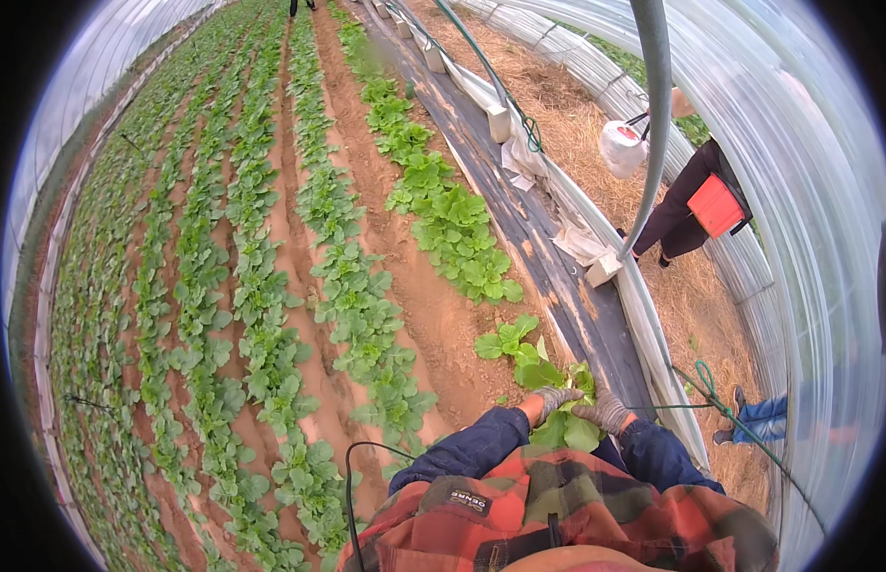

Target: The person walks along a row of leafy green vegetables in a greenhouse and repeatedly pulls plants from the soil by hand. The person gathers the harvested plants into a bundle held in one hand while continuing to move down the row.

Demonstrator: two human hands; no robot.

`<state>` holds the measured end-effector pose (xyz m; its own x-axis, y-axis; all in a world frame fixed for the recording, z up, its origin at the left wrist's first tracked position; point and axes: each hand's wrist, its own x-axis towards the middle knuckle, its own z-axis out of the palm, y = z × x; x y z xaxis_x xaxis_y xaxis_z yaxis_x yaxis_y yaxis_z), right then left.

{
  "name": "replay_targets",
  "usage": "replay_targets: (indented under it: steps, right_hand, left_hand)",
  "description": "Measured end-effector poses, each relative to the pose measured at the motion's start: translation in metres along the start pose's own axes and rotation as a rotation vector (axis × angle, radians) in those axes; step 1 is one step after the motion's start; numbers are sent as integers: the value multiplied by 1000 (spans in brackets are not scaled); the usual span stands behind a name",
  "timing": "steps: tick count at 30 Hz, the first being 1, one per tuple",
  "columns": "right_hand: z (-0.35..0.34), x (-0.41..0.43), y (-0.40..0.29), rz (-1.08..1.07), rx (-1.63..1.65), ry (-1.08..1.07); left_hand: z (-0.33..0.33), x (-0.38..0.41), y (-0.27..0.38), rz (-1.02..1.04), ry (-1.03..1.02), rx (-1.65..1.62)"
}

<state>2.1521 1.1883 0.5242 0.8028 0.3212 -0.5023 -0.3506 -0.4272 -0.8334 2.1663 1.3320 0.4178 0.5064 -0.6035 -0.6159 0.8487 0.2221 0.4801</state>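
Note:
My left hand (556, 402), in a grey knit glove, is closed on a bunch of leafy green plants (580, 430) close to my body. From the other side, my right hand (605, 412), gloved the same way, grips the same bunch. The leaves stick out below and above both hands, and pale stems or roots show near the top; the fingertips are partly hidden by leaves. Just beyond the hands, a few low leafy plants (511, 342) stand in brown soil. Farther along the same row grows a denser stretch of bright green plants (461, 229).
Rows of darker leafy crops (364, 314) run to the left. Black ground sheeting (557, 272) lies along the right, edged by white blocks (604, 268) and a metal hoop pole (654, 107). A green cord (743, 422) crosses at right. Beyond the plastic stand people, one with a red crate (715, 206).

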Motion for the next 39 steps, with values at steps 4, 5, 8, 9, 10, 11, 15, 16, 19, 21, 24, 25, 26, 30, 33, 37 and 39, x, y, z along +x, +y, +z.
replay_targets:
  steps: [4, 5, 8, 9, 10, 11, 15, 16, 19, 21, 24, 25, 26, 30, 33, 37, 39]
  right_hand:
    - [5, 14, 23, 88, -56, 44]
    - [15, 10, 10, 83, -137, 115]
    - [22, 10, -7, 106, -212, 150]
    - [20, 11, -4, 181, -186, 161]
    - [13, 8, 5, 194, -68, 187]
    - [24, 8, 3, 120, 70, 255]
    - [6, -5, 33, 140, 88, 320]
    - [10, -13, 24, 207, 214, 289]
    - [1, -40, 25, 259, 403, 331]
    - [-8, -60, 38, 249, 469, 413]
    - [-34, -104, 44, 412, 586, 436]
    - [-39, -118, 38, 472, 589, 488]
    - [-48, -134, 53, 438, 594, 512]
    - [-88, -202, 101, 477, 636, 681]
    - [-129, -275, 172, 753, 831, 854]
    - [-134, -291, 210, 975, 776, 1156]
    - [-139, -276, 228, 1090, 847, 1195]
  left_hand:
    - [15, 0, 8, 242, 87, -223]
    - [14, -4, 11, 251, 119, -195]
    - [7, 1, 14, 205, 53, -331]
    - [5, 1, 16, 206, 55, -306]
    - [10, 2, 20, 207, 37, -278]
    - [1, -3, 19, 207, 65, -249]
    - [28, -23, 25, 78, 4, -236]
    - [31, -40, 29, 81, -42, -245]
    - [29, -41, 19, 27, -199, -306]
    - [18, -25, 8, -38, -321, -391]
    - [-13, -8, -14, -95, -468, -545]
    - [-29, 1, -23, -48, -368, -493]
    - [-44, 5, -29, -31, -279, -431]
    - [-133, 20, -71, -38, 93, -407]
    - [-176, 28, -118, -111, 244, -479]
    - [-203, 39, -189, -336, 428, -407]
    - [-191, 51, -222, -400, 399, -395]
